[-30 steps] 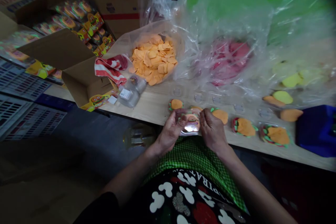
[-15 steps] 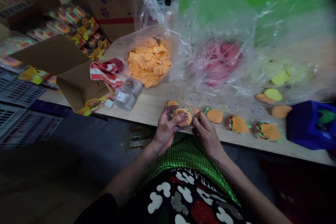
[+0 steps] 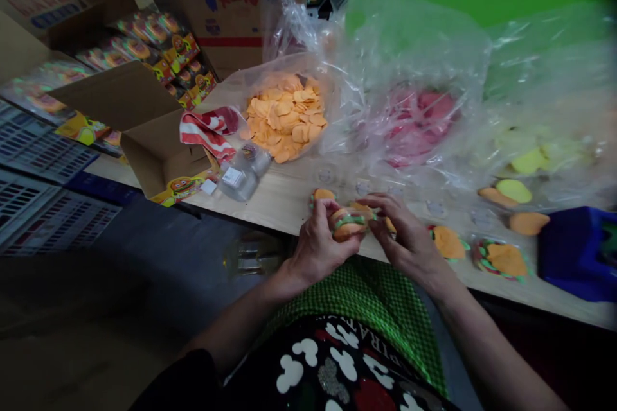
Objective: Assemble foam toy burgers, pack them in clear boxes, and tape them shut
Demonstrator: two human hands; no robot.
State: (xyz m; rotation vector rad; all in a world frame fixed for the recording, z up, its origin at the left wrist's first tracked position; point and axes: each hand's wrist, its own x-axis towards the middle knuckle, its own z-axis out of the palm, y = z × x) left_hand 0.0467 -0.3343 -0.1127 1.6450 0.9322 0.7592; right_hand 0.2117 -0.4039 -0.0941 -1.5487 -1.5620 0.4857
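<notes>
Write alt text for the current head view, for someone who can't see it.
A person's left hand holds a small burger, the right hand beside it. More burgers sit along the table; behind are plastic bags of orange pieces and pink pieces, with an open carton to the left.

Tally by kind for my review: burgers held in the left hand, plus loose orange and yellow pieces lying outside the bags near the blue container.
Held burger: 1
Loose orange pieces: 2
Loose yellow piece: 1
Total: 4
</notes>
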